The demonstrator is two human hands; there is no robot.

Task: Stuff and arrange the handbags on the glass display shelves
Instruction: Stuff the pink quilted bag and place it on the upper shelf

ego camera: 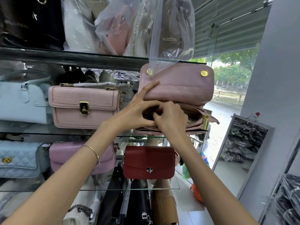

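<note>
- Hands: 2, the left hand (pixel 138 109) and the right hand (pixel 170 117).
- Unwrapped pink bags: 3, the open pink bag (pixel 178 88), the clasp pink bag (pixel 84 106) and the lower pink bag (pixel 65 156).
- Light blue bags: 2, the smooth blue bag (pixel 21 103) and the quilted blue bag (pixel 19 159).
- Red bag (pixel 148 161): 1.
- Glass shelves: 3, the top shelf (pixel 81 59), the middle shelf (pixel 146 136) and the bottom shelf (pixel 129 189).
- Gold studs on the raised flap: 2, the right stud (pixel 204 73) and the left stud (pixel 149 71), which is half under plastic.
- Bracelet (pixel 92 151): 1.
- Mirror (pixel 243 143): 1.
- Plastic-wrapped bags on the top shelf: count unclear.
</note>
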